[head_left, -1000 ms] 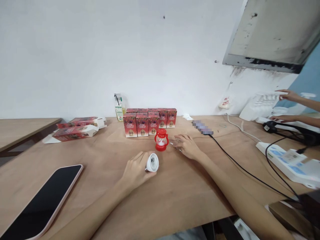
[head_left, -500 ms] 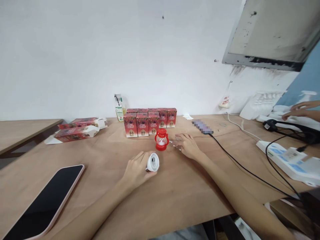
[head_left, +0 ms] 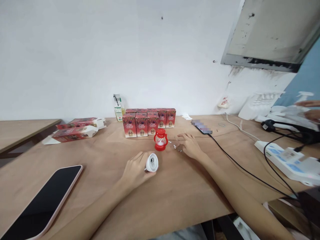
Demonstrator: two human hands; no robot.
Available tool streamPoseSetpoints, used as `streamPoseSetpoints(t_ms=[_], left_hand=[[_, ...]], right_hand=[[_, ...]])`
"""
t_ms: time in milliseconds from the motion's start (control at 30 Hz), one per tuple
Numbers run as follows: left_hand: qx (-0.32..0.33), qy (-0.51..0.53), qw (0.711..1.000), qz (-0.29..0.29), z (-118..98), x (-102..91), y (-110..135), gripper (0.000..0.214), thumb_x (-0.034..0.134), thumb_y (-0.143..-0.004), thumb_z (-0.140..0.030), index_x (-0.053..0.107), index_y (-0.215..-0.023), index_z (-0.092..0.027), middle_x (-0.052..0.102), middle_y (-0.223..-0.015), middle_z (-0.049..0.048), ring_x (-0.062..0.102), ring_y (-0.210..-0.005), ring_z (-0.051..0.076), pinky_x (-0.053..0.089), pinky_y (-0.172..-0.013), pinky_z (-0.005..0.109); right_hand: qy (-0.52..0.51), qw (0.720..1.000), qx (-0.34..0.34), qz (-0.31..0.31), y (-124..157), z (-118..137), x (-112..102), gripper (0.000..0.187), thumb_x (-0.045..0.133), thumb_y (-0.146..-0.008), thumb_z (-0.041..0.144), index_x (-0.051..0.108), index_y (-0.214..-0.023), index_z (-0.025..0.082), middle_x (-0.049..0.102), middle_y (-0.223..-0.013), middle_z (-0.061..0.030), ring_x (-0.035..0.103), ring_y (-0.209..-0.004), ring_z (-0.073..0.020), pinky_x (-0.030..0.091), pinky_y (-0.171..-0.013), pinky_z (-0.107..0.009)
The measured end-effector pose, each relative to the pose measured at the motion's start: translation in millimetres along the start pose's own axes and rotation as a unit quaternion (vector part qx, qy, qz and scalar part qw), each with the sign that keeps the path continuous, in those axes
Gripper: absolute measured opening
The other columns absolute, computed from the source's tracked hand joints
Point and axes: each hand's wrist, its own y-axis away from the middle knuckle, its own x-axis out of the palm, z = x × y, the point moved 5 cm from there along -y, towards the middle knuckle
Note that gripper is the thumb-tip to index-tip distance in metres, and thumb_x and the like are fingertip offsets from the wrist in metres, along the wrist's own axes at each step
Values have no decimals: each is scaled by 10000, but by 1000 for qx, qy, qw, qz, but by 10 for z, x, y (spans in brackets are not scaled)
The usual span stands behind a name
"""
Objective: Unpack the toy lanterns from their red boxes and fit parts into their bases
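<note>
Red boxes (head_left: 141, 126), 3 foremost, behind lantern (head_left: 160, 140)
Left hand (head_left: 135, 169) grips white cap (head_left: 152, 163); right hand (head_left: 191, 145), loosely spread, beside small pieces (head_left: 175, 146).

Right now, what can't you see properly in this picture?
In the head view:
White piece: partly hidden by the left hand.
Tiny bits by the right hand: too small to name.
Big phone: near end cut off by the bottom edge.
Co-worker's hands: cut off by the right edge.
Far phone's screen: blurred out.

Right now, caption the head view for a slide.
Left hand holding a white part, right hand near red lantern and small pieces.
</note>
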Motion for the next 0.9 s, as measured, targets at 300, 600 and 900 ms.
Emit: streamPoseSetpoints(t_ms=[300, 600, 900], left_hand=[[9, -2, 1000, -8, -23, -17, -5, 344, 556, -744, -303, 504, -1063, -187, 642, -877, 48, 607, -776, 188, 452, -600, 247], [15, -6, 1000, -14, -47, -35, -12, 336, 560, -746, -298, 504, -1059, -188, 642, -868, 48, 612, -763, 192, 450, -580, 246], [16, -9, 1000, -16, -57, -39, -10, 333, 562, -748, -307, 510, -1052, -182, 633, -838, 45, 610, -749, 188, 444, -579, 242]], right_hand=[[-23, 999, 8, 31, 7, 7, 10, 380, 450, -699, -16, 715, -793, 240, 552, -1195, -39, 402, -1148, -210, 289, -939, -379], [12, 999, 7, 33, 24, -9, 75, 486, 478, -727, 4, 639, -1087, 286, 471, -1299, -64, 373, -1191, -228, 295, -952, -397], [-19, 1000, 8, 24, 12, 2, 32, 373, 462, -716, -2, 718, -813, 252, 530, -1228, -41, 395, -1156, -221, 302, -923, -389]])
